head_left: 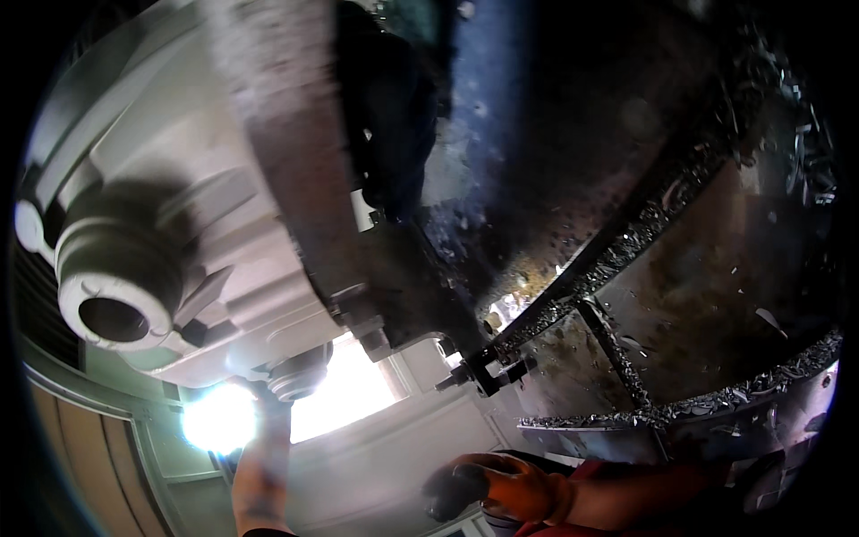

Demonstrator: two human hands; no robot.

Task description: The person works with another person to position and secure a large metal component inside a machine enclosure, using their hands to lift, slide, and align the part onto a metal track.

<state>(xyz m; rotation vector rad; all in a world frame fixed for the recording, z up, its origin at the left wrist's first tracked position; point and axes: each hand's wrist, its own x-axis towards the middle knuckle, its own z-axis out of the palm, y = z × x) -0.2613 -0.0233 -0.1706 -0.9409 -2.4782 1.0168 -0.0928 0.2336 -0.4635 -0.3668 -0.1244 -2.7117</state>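
Observation:
A large pale grey cast metal housing (224, 224) fills the left side, with a hollow round boss (125, 277) jutting from it. My left hand (273, 419) reaches up from the lower edge to a smaller round boss (300, 371) under the housing. Beside that hand is a glaring white light (219, 419); its fingers are lost in glare and shadow. At the lower middle, my right hand (519, 488) looks curled, orange-toned with a dark, blurred front end. Whether this dark part is a glove or a held thing is unclear. It is apart from the housing.
A dark steel fixture plate (394, 277) with a bolted clamp (492, 371) stands between the housing and a large metal wall. Metal shavings (644, 224) line the curved ledges at right. A bright window-like opening (344, 394) lies behind the left hand.

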